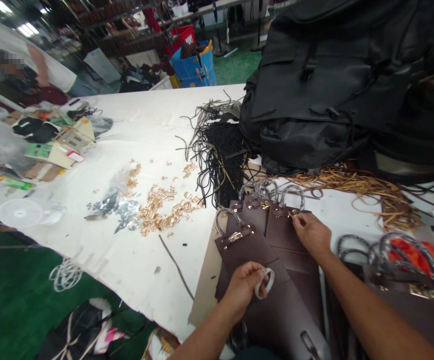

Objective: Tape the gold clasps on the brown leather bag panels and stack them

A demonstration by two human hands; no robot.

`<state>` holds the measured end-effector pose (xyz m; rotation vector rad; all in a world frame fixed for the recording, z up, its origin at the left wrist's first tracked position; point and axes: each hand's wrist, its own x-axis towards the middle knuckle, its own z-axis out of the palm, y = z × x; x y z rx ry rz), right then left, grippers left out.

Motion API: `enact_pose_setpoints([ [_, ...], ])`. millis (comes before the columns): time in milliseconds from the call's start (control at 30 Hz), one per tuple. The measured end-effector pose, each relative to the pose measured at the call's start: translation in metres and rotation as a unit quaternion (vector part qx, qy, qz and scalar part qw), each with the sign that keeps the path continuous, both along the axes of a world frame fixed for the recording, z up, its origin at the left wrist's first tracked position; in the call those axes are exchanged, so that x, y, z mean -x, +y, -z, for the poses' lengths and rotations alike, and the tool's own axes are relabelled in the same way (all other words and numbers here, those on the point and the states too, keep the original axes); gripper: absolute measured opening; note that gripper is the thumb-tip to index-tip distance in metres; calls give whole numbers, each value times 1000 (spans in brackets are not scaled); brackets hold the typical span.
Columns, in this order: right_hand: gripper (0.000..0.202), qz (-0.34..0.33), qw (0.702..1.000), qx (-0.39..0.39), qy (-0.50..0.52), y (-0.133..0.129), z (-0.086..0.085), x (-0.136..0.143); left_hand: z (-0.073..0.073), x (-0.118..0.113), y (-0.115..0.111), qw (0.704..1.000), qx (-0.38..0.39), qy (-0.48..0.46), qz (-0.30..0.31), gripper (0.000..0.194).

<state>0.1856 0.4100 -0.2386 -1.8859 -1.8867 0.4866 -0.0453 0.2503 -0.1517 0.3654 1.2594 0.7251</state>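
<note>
My left hand point(245, 286) grips a small white ring-shaped roll of tape point(265, 283) over a dark brown leather bag panel point(256, 252). My right hand point(310, 232) rests on a second brown panel point(280, 227), its fingertips on the gold clasp point(294, 213) at the panel's top. Several brown panels lie overlapped, each with a clear wrapped handle loop point(227, 216) and gold hardware. They sit on the white table cover point(134, 150) near its front edge.
A scatter of gold metal fittings point(162, 207) lies to the left, black cords point(220, 150) and tan cords point(370, 192) behind. Large black bags point(333, 85) are stacked at the back right. More handled bags point(400, 260) lie at right. A person sits at the far left.
</note>
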Motion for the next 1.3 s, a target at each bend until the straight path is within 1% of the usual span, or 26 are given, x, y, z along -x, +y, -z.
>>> enact_pose_setpoints([
  [67, 35, 5, 999, 1, -37, -5, -8, -6, -9, 1, -3, 1000, -24, 4, -5, 38],
  [133, 34, 41, 996, 23, -80, -9, -18, -14, -17, 2, -5, 998, -56, 14, -8, 35],
  [233, 38, 90, 980, 128, -122, -11, -34, -24, -23, 5, -7, 994, -97, 51, 5, 38],
  [300, 42, 89, 970, 194, -113, -10, -43, -26, -25, 6, -9, 990, -119, 75, 19, 50],
  [333, 46, 85, 969, 209, -98, -11, -48, -26, -25, 7, -9, 987, -130, 87, 28, 56],
  [400, 53, 85, 976, 198, -43, -17, -59, -20, -28, 8, -10, 979, -160, 118, 45, 64],
  [467, 54, 75, 980, 176, 50, -33, -73, -9, -33, 9, -11, 966, -201, 156, 55, 61],
  [500, 54, 62, 977, 173, 111, -45, -81, -1, -36, 10, -11, 957, -221, 176, 60, 60],
  [533, 53, 40, 967, 180, 174, -58, -90, 7, -40, 10, -11, 949, -237, 195, 65, 59],
  [600, 52, -20, 938, 211, 275, -86, -109, 25, -49, 11, -11, 935, -259, 229, 81, 59],
  [667, 48, -74, 915, 229, 323, -110, -124, 41, -56, 11, -11, 924, -274, 249, 94, 61],
  [733, 43, -104, 907, 230, 337, -125, -133, 53, -62, 10, -11, 917, -289, 255, 102, 62],
  [800, 39, -104, 906, 228, 340, -131, -136, 58, -66, 8, -11, 908, -303, 265, 116, 61],
  [867, 36, -95, 910, 224, 336, -131, -136, 60, -68, 7, -12, 898, -312, 281, 134, 61],
  [933, 32, -98, 917, 213, 321, -129, -135, 60, -68, 7, -13, 890, -316, 293, 148, 61],
  [1033, 30, -130, 928, 197, 288, -126, -134, 60, -63, 9, -14, 887, -314, 300, 156, 62],
  [1133, 28, -157, 929, 205, 266, -124, -133, 62, -57, 9, -11, 901, -292, 288, 140, 54],
  [1233, 28, -175, 920, 229, 266, -121, -131, 66, -51, 9, -6, 923, -257, 266, 106, 37],
  [1300, 31, -174, 912, 251, 273, -116, -130, 68, -48, 9, -2, 936, -227, 256, 88, 28],
])
